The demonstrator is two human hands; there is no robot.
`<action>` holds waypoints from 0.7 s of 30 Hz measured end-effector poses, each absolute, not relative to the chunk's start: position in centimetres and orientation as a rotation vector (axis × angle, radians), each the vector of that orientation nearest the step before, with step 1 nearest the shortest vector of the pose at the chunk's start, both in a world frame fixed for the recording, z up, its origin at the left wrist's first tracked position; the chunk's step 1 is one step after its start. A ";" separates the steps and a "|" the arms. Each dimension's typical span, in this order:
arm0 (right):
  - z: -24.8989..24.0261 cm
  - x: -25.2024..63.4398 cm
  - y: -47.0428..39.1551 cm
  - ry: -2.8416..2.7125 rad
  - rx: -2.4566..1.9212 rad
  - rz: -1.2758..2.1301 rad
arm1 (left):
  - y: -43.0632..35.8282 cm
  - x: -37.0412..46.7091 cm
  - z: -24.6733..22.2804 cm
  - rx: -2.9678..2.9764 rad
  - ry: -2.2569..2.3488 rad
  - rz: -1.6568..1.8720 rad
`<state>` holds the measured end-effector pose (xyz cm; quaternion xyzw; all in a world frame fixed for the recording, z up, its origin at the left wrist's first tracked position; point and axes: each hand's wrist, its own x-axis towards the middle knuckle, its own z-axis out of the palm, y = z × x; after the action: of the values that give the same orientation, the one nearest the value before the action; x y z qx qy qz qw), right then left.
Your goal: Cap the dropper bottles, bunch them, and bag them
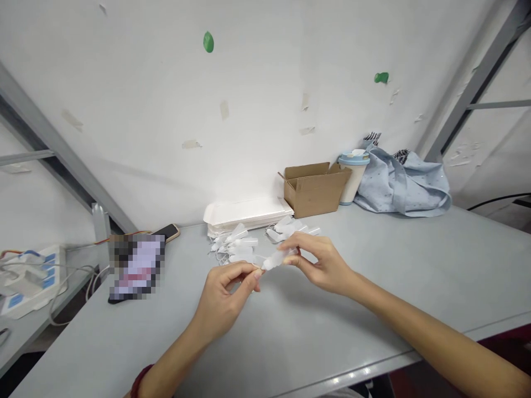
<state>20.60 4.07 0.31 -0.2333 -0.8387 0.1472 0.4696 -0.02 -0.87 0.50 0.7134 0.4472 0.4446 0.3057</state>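
Observation:
My right hand [317, 260] pinches a small translucent white plastic bottle [274, 259] by its wide end, holding it tilted above the table. At the bottle's narrow tip, the thumb and forefinger of my left hand [232, 296] are pressed together on a thin pale cord [256, 266]. Just behind my hands lies a loose group of similar white bottles [238, 243] with thin cords. A second group of such bottles [286, 225] lies behind my right hand, partly hidden by it.
Flat white cartons [249, 213] are stacked against the wall. Beside them stand an open brown cardboard box [317, 193], a lidded cup [352, 179] and a light blue cloth bag [402, 185]. A phone [171, 233] and a blurred item [139, 268] lie left, near a power strip [41, 282].

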 end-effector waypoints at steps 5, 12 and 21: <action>1.1 21.0 4.0 -2.042 -0.561 0.392 | -0.3 -0.4 0.2 1.618 1.091 1.183; 1.0 21.0 4.2 -2.034 -0.589 0.410 | -0.2 -0.5 0.7 1.635 1.175 1.177; -0.2 20.3 4.1 -2.059 -0.694 0.506 | -0.4 -0.4 0.4 1.757 1.306 1.045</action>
<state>20.34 4.05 -0.22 -0.2795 -0.8288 0.2035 0.4399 -0.39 -0.35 0.35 0.6784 0.5042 0.4035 0.3503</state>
